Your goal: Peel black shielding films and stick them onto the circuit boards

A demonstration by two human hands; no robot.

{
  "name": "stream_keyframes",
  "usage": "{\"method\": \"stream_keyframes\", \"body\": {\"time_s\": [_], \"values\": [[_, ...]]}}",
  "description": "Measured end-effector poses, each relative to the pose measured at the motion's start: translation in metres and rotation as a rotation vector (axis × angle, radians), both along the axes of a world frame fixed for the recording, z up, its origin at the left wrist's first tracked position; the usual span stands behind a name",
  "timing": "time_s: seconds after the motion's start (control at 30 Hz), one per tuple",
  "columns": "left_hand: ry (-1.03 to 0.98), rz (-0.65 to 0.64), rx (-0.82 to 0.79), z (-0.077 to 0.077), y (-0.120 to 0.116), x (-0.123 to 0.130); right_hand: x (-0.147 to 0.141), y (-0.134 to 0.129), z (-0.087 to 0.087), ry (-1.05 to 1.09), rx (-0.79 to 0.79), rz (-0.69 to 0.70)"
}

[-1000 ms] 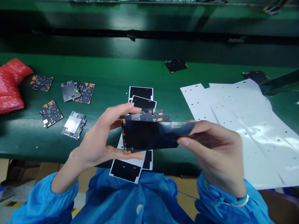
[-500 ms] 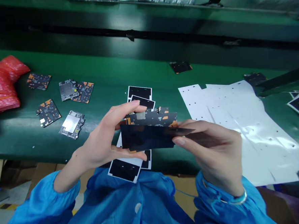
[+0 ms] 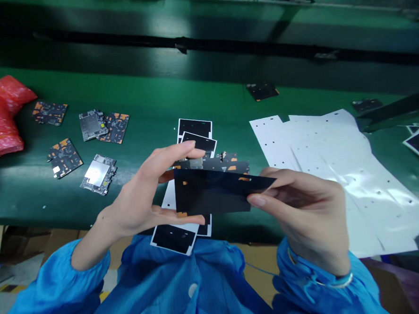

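Over a green workbench point(image 3: 149, 101), the left hand point(image 3: 137, 192) clamps the circuit board point(image 3: 213, 164) by its edges; the right hand point(image 3: 304, 201) pinches a corner of the perforated black film point(image 3: 211, 192) in front—whether the 2 touch is unclear. Best, I'd judge, to match holes to copper pads and lower the film flat. White-bordered black stickers point(image 3: 175, 237) crowd the space underneath—5 loose boards point(image 3: 65, 158) lie left, a creased white sheet point(image 3: 324, 178) right.

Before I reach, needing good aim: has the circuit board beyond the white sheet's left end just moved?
Yes. The circuit board has shifted right against the white sheet, nearer its notch.
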State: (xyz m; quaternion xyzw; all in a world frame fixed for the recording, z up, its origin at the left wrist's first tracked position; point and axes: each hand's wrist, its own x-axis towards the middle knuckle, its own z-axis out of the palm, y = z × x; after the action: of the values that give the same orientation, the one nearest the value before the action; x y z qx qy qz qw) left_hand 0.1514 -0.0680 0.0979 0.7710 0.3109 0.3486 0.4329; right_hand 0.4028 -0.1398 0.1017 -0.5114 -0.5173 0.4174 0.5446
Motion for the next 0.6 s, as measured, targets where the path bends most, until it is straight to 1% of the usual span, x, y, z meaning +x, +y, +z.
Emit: {"method": "stream_keyframes", "body": {"time_s": [0.17,0.37,0.6], "values": [[0.01,0.002,0.029,-0.0004,-0.0006,0.0,0.0017,-0.0011,-0.0004,-0.014,0.006,0.0],[-0.019,-0.04,0.086,-0.0009,0.001,0.0005,0.0003,0.0006,0.0027,-0.013,0.004,-0.008],[-0.032,-0.031,0.106,-0.0003,0.0011,0.001,-0.0002,0.0027,0.0041,0.003,-0.027,-0.033]]}}
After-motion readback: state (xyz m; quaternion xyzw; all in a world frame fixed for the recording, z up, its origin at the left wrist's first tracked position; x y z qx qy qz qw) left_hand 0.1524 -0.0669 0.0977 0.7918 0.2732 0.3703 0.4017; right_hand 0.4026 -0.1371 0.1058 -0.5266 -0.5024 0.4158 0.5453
